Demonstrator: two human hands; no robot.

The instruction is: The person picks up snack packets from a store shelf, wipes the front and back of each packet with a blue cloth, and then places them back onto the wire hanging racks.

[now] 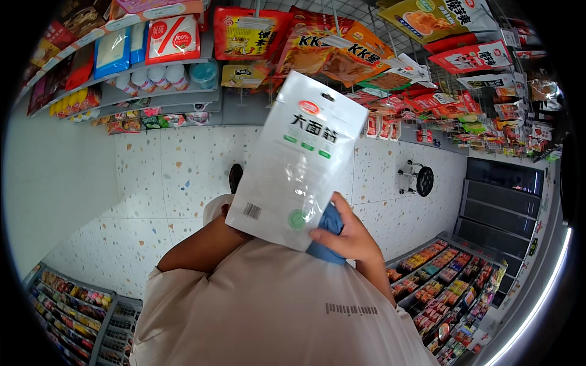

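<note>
A large white and silver snack pouch [293, 169] is tilted in front of my torso, its printed face with a barcode and a green seal towards me. My right hand [343, 231] grips its lower right edge, thumb on the front. Something blue, like cloth [330, 224], shows between that hand and the pouch. My left hand [231, 219] is mostly hidden behind the pouch's lower left corner; only a small part near the wrist shows, so its grip cannot be made out.
Ahead, snack packets [252, 34] hang from a wire rack [316, 7], beside shelves [210, 98] of packaged goods. A round black wheeled stool [425, 181] stands on the speckled floor [201, 169] to the right. More stocked shelves [439, 238] lie at lower right and lower left.
</note>
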